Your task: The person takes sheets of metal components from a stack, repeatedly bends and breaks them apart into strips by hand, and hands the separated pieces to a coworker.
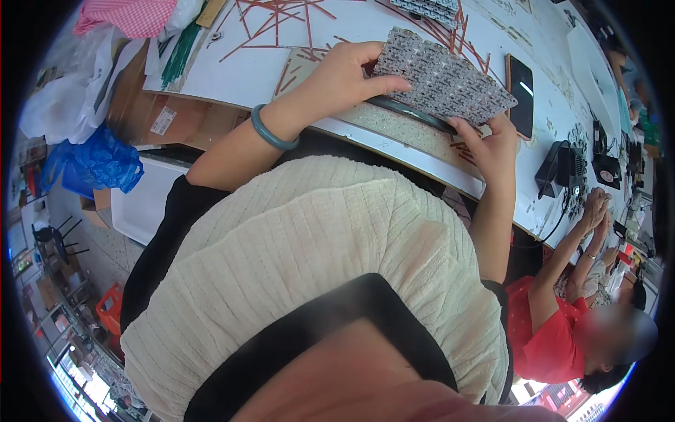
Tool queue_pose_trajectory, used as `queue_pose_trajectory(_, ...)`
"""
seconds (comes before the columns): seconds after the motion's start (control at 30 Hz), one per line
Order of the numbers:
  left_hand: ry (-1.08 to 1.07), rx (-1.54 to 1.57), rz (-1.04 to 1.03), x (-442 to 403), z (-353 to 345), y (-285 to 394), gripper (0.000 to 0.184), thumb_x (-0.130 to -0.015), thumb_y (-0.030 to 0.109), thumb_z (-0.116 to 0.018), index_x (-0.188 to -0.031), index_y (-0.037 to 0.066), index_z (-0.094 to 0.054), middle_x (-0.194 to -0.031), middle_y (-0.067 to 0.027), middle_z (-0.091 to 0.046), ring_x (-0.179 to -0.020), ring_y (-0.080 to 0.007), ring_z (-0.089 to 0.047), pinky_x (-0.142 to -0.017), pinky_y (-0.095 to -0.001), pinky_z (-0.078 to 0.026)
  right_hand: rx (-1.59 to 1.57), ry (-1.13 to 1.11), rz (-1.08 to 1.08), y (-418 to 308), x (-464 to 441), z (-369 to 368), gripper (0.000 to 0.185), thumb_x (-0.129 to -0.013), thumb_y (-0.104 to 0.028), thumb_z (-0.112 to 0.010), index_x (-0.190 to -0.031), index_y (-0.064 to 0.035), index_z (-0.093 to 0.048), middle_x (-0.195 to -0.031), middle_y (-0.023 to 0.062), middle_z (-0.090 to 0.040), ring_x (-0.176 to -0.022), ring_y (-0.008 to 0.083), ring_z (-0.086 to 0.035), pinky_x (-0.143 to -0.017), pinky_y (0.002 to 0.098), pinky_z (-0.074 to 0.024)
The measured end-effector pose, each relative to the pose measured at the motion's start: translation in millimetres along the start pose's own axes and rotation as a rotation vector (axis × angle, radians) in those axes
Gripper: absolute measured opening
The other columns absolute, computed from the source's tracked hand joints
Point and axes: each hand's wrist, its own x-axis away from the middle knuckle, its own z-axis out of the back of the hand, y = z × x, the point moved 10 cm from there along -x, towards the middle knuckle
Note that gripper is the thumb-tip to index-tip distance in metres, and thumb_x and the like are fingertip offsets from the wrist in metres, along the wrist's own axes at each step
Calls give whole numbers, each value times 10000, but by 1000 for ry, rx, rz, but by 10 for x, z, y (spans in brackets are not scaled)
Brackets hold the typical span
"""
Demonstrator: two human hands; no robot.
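Observation:
A grey patterned sheet [443, 77], covered with rows of small dark marks, is held up over the white table by both hands. My left hand [355, 74] grips its left edge, thumb on the face of the sheet and the other fingers partly hidden. At the lower right corner, my right hand [486, 144] pinches the sheet between thumb and fingers. Just below the sheet lies a dark curved rod [411, 114], over a speckled board [411, 130] at the table's front edge. Thin reddish-brown sticks [276, 21] lie scattered behind the hands.
A phone [519, 95] lies right of the sheet, with black devices [555, 169] farther right. Another patterned stack [429, 8] is at the back. Green ties [181, 56] and plastic bags [77, 84] are at the left. A co-worker in red [552, 330] sits at the right.

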Motion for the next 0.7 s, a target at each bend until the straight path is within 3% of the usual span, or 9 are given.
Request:
queue_pose_trajectory(0.07, 19, 31, 2, -5, -1, -30, 278, -758, 223, -744, -899, 4, -648, -704, -28, -636, -620, -69, -536, -580, -241, -447, -30, -25, -157, 133, 23, -22, 264, -714, -161, -776, -883, 9, -664, -783, 81, -655, -696, 151, -612, -648, 278, -478)
queue_pose_trajectory(0.13, 29, 55, -7, -17, 12, -22, 285, -757, 238, -745, -880, 0, -646, -683, -27, -628, -591, -75, -526, -564, -247, -441, -15, 13, -111, 115, 40, -13, 259, -713, -161, -777, -873, 7, -662, -782, 84, -654, -696, 149, -610, -644, 280, -477)
queue_pose_trajectory(0.23, -79, -70, 144, -11, -21, -105, 233, -801, 123, -699, -987, -7, -643, -881, -41, -668, -778, -81, -595, -707, -248, -496, 14, 39, -150, 180, 48, -24, 256, -709, -160, -783, -863, 3, -659, -765, 83, -647, -679, 146, -604, -631, 280, -474)
queue_pose_trajectory(0.33, -108, -68, 143, -32, -37, -84, 206, -814, 121, -687, -979, 5, -647, -897, -48, -664, -777, -83, -597, -712, -242, -493, -25, 37, -185, 189, 89, -41, 233, -682, -105, -775, -856, -8, -655, -761, 84, -636, -685, 172, -606, -632, 291, -474)
queue_pose_trajectory(0.37, -133, -94, 68, -5, -61, -10, 202, -807, 110, -683, -980, 11, -648, -902, -52, -665, -781, -101, -605, -720, -251, -492, -50, 37, -185, 175, 104, -40, 228, -669, -78, -770, -854, -13, -654, -762, 86, -631, -693, 185, -608, -635, 297, -474)
queue_pose_trajectory(0.47, -154, -220, -203, 170, -68, 236, 204, -775, 70, -673, -972, 25, -651, -912, -65, -668, -801, -165, -628, -742, -281, -488, 107, 104, 249, -176, 195, 7, 262, -605, 0, -731, -852, -30, -647, -794, 95, -621, -749, 239, -610, -660, 314, -477)
queue_pose_trajectory(0.53, -95, -363, -426, 313, -46, 453, 221, -737, 37, -668, -958, 34, -653, -913, -73, -669, -825, -217, -638, -757, -306, -485, 133, 159, 262, -227, 265, 13, 315, -556, 42, -688, -853, -52, -641, -836, 94, -622, -789, 267, -602, -682, 324, -479)
queue_pose_trajectory(0.57, -82, -395, -419, 343, -41, 480, 259, -685, -13, -650, -938, 45, -657, -930, -80, -666, -883, -258, -629, -766, -334, -483, 149, 174, 270, -256, 280, 18, 318, -556, 43, -688, -855, -57, -641, -838, 92, -623, -786, 266, -602, -682, 324, -479)
queue_pose_trajectory(0.7, -70, -461, -556, 448, -112, 485, 270, -683, -47, -634, -927, 65, -662, -934, -76, -667, -893, -246, -630, -761, -317, -488, 211, 149, 417, -307, 362, -2, 343, -550, 35, -693, -871, -75, -644, -844, 84, -626, -777, 265, -600, -673, 325, -479)
